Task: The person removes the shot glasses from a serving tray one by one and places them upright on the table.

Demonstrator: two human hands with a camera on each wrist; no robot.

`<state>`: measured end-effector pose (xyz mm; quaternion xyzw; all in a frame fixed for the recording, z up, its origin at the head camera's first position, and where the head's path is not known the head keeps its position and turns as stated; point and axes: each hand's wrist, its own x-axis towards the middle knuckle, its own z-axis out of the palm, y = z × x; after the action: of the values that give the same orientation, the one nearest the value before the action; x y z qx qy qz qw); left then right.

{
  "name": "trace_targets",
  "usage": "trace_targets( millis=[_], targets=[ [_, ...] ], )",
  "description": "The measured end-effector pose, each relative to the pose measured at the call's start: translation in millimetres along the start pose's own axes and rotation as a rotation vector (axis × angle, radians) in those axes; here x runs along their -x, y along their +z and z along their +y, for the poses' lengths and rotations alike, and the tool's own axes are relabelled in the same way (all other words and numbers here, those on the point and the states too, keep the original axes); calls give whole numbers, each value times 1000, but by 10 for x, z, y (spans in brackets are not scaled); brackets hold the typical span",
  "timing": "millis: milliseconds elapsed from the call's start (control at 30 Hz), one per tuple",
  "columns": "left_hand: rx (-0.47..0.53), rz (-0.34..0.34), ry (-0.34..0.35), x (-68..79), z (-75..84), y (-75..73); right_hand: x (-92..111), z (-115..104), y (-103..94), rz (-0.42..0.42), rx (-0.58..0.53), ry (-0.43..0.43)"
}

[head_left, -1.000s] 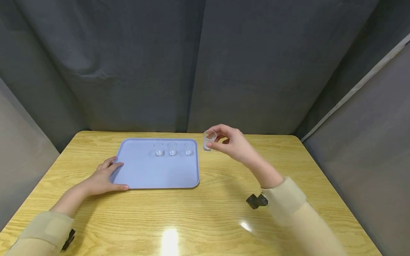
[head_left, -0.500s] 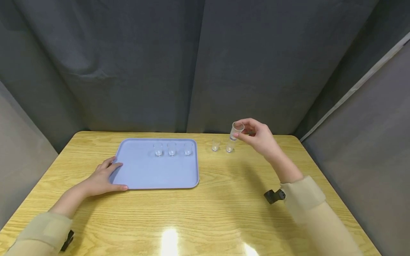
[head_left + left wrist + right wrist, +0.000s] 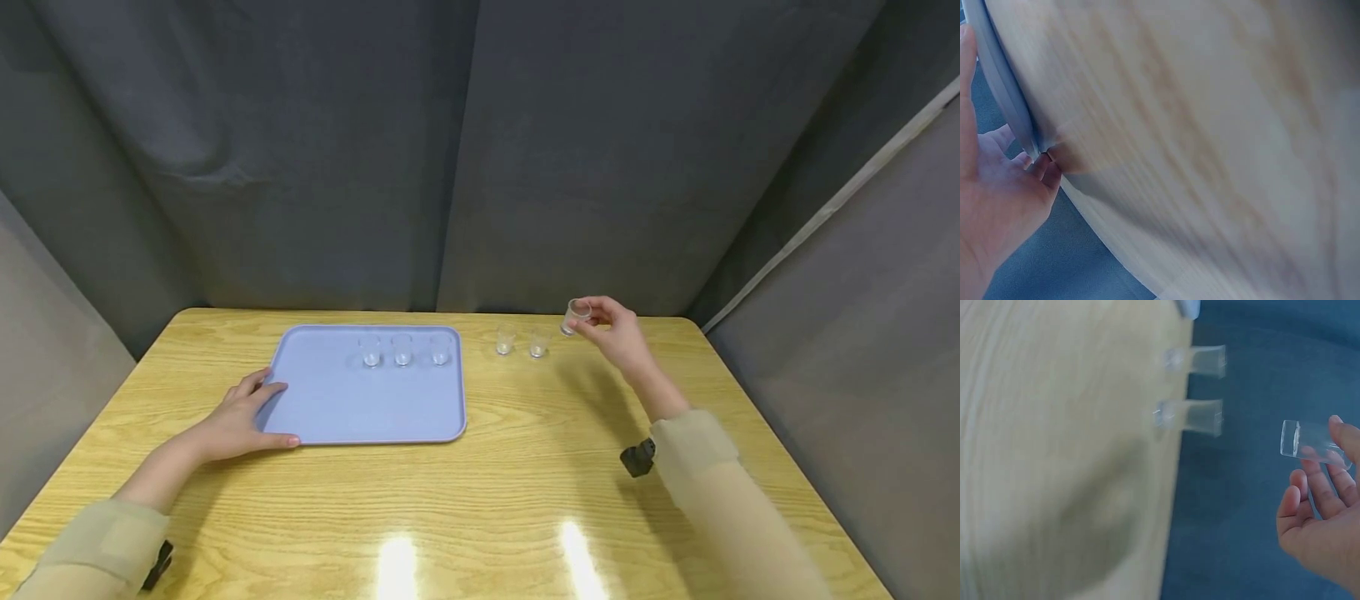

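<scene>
The right hand (image 3: 618, 337) pinches a glass (image 3: 573, 319) between thumb and fingers, a little tilted and raised above the table (image 3: 480, 500). The thumb lies on the near side of it; the other fingertips are partly lost behind its wall and hard to separate in the head view. The right wrist view shows them more clearly through the clear wall, but its right edge cuts off part of the hand, and the thumb covers some of the glass near the mouth.

Just left of these fingers, two cups (image 3: 538, 342) stand upright on the table, apart from each other; in the right wrist view they are blurred. A pale thing at that view's top edge shows too little to name.

The left hand (image 3: 232, 421) rests spread at the near left corner of the tray (image 3: 360, 408), thumb along the near edge, fingers at the left edge. Where its fingertips go at the rim is partly hidden, and the left wrist view cuts off both hand and tray. Right of these fingers, near the tray's far edge, stand three tumblers (image 3: 402, 351), their clear walls faint against the blue. Both sleeves (image 3: 697, 450) run out of the head view at the bottom.
</scene>
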<state>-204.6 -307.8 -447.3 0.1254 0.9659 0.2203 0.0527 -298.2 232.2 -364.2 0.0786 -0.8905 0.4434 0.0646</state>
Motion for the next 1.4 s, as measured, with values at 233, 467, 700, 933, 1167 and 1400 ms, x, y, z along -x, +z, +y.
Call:
trace_targets(
  millis=[233,467,700,933,1167,1400],
  targets=[
    [-5,2,-2,-2,-9,8,-96,329,97,4,10,72],
    [0,-2,-3,-13,-35,15,-178,653,218,3,-38,115],
    [-4,1,2,-16,-49,18,-187,762,332,-5,-83,136],
    [-2,-2,-1,-13,-48,21,-173,815,395,-29,-21,151],
    [-9,-3,-2,-22,-49,22,-183,849,403,-36,6,158],
    [-9,-7,-3,-24,-54,24,-183,772,353,-59,-35,204]
  ],
)
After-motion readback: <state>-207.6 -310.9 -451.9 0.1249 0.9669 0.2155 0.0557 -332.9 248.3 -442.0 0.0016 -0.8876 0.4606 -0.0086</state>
